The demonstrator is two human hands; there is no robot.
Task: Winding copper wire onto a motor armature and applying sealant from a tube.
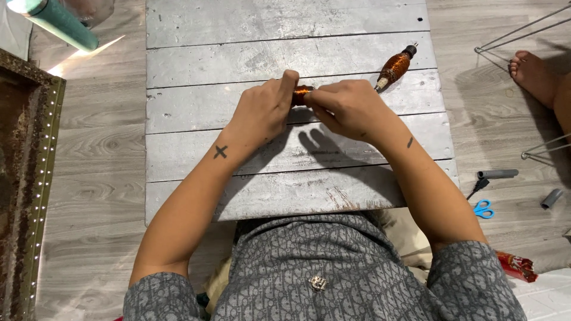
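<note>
Copper-wire coils: two, one on the board (395, 67), one between the hands (301, 94). Hands: two, left hand (266, 110) and right hand (348, 107). Grey plank board (285, 41): one. Grey tube pieces: two (497, 174) (551, 198). Blue-handled scissors (483, 208): one. Green roll (59, 22): one. Bare foot (533, 72): one.

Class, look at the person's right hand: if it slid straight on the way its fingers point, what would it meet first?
The right hand points leftward at the copper-wound spool pinched between both hands; beyond it, almost touching, is the left hand.
</note>
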